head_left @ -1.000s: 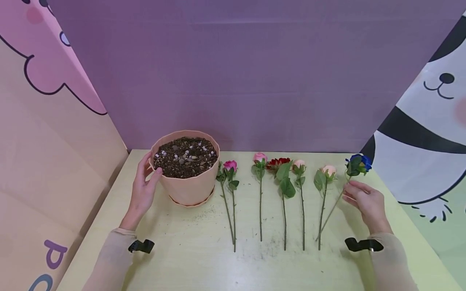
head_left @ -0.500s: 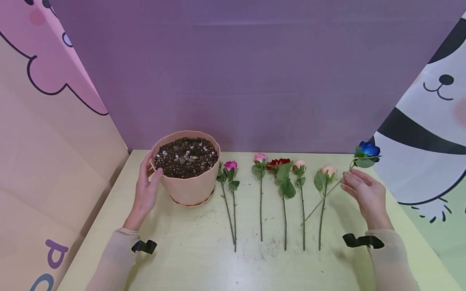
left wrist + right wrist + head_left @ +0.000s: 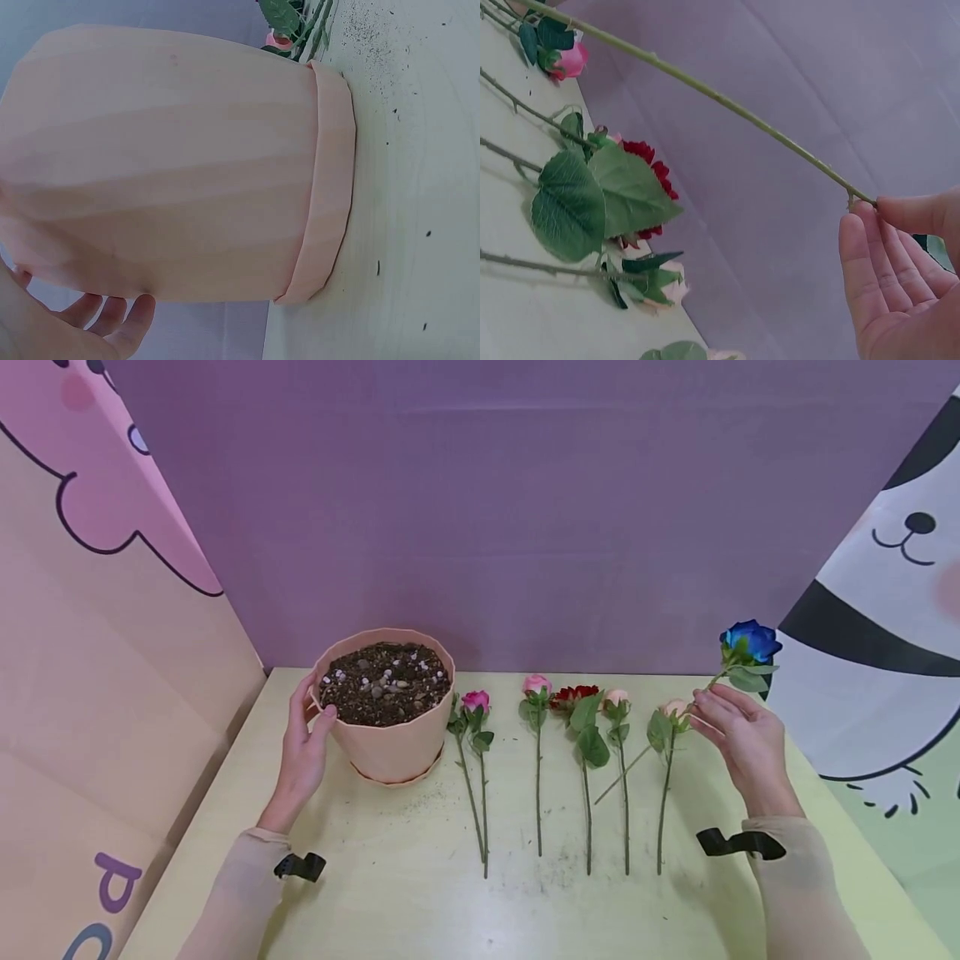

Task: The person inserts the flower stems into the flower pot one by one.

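Observation:
My left hand (image 3: pixel 302 760) holds the side of a pink flowerpot (image 3: pixel 390 752), its thumb near the rim and its fingers along the outer wall. In the left wrist view, fingertips (image 3: pixel 135 322) touch the pot's wall. Dark soil (image 3: pixel 375 693) with pale pebbles fills the pot, which stands upright in a saucer. My right hand (image 3: pixel 746 743) pinches the stem of a blue artificial rose (image 3: pixel 750 643) just below its leaves, raised above the table. The stem (image 3: pixel 727 103) slants down and left, passing over the peach rose (image 3: pixel 673 710); in the right wrist view the blue bloom is out of sight.
On the pale table (image 3: pixel 420 902), several more flowers lie in a row: magenta (image 3: pixel 476 701), pink (image 3: pixel 537 687), dark red (image 3: pixel 574 695) and light peach (image 3: pixel 617 697). Soil crumbs are scattered below. A purple wall (image 3: pixel 510 527) closes off the back.
My right hand has raised the blue rose and moved slightly left; its stem now tilts more, with its lower end farther left. My left hand stays at the pot.

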Motion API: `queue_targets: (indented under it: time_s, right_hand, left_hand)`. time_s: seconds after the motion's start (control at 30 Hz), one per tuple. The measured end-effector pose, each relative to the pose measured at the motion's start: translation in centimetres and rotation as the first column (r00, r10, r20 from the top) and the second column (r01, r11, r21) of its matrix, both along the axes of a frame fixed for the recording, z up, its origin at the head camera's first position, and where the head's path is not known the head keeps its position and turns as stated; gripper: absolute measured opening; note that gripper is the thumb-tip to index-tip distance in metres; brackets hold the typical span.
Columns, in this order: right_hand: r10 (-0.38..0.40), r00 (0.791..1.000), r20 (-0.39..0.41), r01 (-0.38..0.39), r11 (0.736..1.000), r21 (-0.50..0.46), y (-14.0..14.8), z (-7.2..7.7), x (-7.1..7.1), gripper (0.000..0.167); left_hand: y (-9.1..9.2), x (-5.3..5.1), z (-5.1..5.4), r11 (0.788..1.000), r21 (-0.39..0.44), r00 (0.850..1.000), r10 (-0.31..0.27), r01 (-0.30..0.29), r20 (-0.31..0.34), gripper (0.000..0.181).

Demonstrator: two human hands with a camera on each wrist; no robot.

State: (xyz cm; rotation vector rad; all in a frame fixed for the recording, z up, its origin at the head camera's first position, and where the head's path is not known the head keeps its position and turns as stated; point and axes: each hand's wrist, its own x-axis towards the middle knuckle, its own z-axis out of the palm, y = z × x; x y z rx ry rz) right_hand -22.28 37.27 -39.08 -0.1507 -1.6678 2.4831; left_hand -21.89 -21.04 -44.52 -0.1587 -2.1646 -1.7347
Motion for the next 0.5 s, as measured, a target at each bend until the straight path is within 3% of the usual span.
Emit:
queue_targets:
  time_s: [0.27,0.5]
  right_hand:
    - [0.002,0.999,-0.049,-0.004,0.999,-0.04,-1.7,0.9,-0.3,0.022]
    - [-0.03,0.999,-0.037,0.028,0.999,-0.04,-3.4,1.9,-0.9,0.019]
  left_hand:
    - [0.1,-0.1,0.1,1.0,-0.008,1.0,0.004,-0.004,0.007,0.063]
    - [0.0,-0.1,0.0,1.0,-0.013,1.0,0.005,-0.005,0.003,0.063]
